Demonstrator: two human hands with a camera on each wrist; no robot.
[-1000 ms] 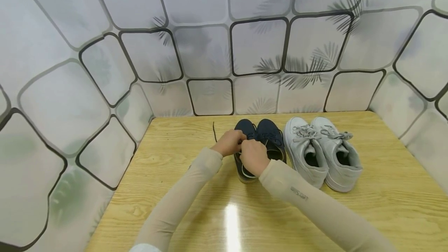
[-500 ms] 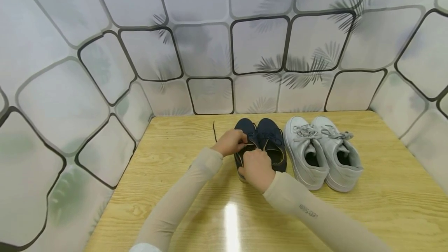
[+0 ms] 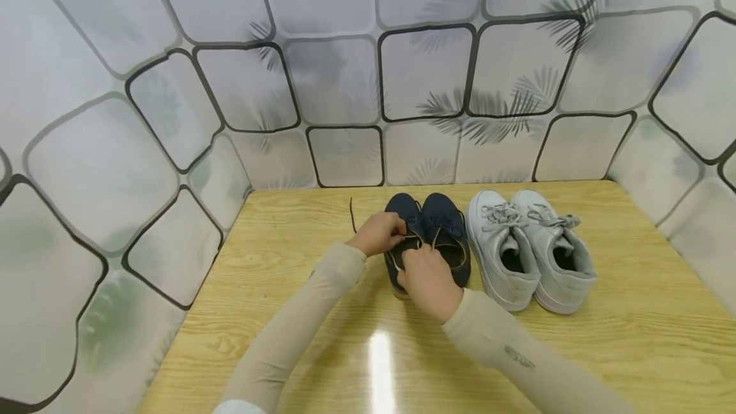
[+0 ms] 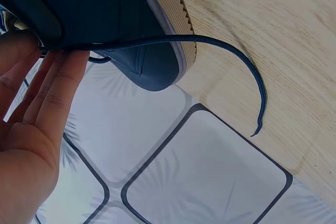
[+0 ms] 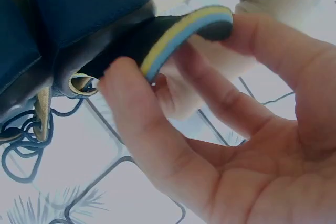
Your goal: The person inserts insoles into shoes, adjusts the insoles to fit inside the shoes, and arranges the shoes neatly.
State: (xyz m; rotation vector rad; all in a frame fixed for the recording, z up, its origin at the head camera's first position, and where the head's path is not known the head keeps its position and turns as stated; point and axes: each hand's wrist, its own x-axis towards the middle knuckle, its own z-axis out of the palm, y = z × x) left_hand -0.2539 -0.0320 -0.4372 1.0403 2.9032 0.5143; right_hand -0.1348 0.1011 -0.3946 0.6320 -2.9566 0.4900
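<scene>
Two navy lace-up shoes stand side by side on the table, toes toward the wall. At the left shoe (image 3: 401, 206), my left hand (image 3: 377, 234) grips the upper near the eyelets with thumb and fingertips. A dark shoelace (image 4: 231, 50) trails from under those fingers and curves over the wood. Over the same shoe's opening, my right hand (image 3: 432, 283) pinches one end of an insole (image 5: 184, 31) between thumb and fingers. Its edge shows yellow and blue layers under a dark face. The insole's other end is hidden. Close on the right is the second navy shoe (image 3: 443, 208).
A pair of white sneakers, the left sneaker (image 3: 496, 267) and the right sneaker (image 3: 560, 283), stands to the right of the navy shoes. The wooden table (image 3: 259, 260) meets a patterned wall covering (image 3: 425, 82) at the back and sides.
My right hand has shifted right and toward me over the left navy shoe, uncovering more of its opening. My left hand has stayed at the eyelets.
</scene>
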